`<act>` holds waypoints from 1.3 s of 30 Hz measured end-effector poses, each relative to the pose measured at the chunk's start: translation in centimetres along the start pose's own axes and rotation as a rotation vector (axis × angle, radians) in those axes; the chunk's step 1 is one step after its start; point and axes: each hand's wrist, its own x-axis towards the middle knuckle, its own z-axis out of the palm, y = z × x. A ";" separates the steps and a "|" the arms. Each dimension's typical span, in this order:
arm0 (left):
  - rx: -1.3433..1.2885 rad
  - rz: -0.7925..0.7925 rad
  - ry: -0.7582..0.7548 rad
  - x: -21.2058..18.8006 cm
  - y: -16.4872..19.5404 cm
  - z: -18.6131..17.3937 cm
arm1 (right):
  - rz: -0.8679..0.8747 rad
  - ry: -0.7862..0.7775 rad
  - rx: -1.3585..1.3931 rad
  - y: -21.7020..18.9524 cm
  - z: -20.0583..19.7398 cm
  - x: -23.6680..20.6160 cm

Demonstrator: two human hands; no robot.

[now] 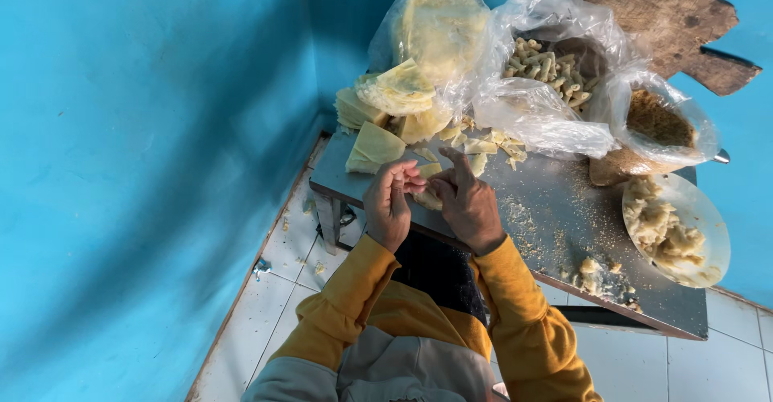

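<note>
My left hand and my right hand meet over the near edge of a low metal table. Between their fingertips they pinch a small pale yellow wrapper piece, folded or rolled. Just beyond it lie more cut yellow wrapper pieces and a folded stack of thin yellow sheets. Both sleeves are mustard yellow.
At the table's back stand plastic bags: one with round yellow sheets, one with rolled pieces, one with brown crumbs. A plate of pale filling sits right. Crumbs litter the table. Blue walls close in left and behind; the floor is white tile.
</note>
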 end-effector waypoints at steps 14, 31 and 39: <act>0.578 0.180 -0.096 0.0 0.9 0.6 | 0.016 0.103 0.136 1.8 2.5 -1.1; 0.774 0.562 -0.626 -2.2 1.1 2.1 | -0.257 0.062 -0.411 6.8 -6.2 -10.4; 0.757 0.548 -0.791 -2.6 1.2 2.9 | 0.241 0.286 -0.236 8.6 -15.2 -17.2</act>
